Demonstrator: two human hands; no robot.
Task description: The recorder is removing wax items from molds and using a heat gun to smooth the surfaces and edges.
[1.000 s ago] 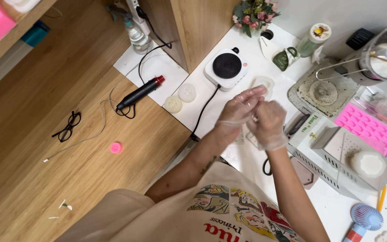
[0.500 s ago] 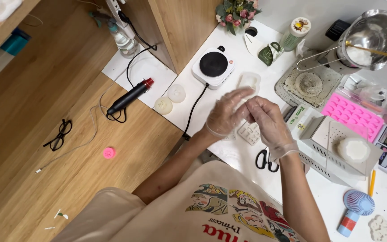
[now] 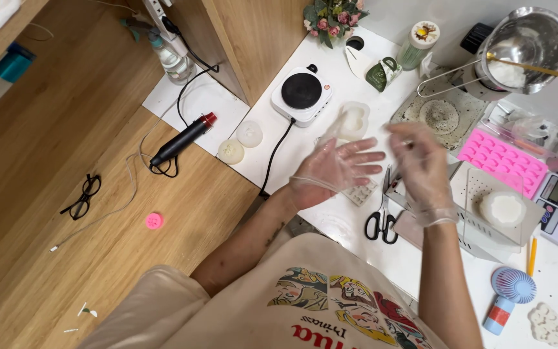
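Above the white worktop (image 3: 305, 145), just right of the small white single-ring hotplate (image 3: 301, 95), both hands hover in thin clear plastic gloves. The left hand (image 3: 334, 169) is spread flat, fingers splayed, holding nothing. The right hand (image 3: 422, 167) is blurred; I cannot tell its grip. Black-handled scissors (image 3: 382, 218) lie below, between them. Seating each glove snugly would be wise before touching the translucent white mould (image 3: 354, 120) beside the hotplate.

Scissors (image 3: 382, 216) and hotplate (image 3: 301, 95) flanking hands

I log both gloved hands, left grip (image 3: 334, 169) and right grip (image 3: 421, 165), spread empty above the white counter (image 3: 330, 223), scissors (image 3: 382, 216) between them.
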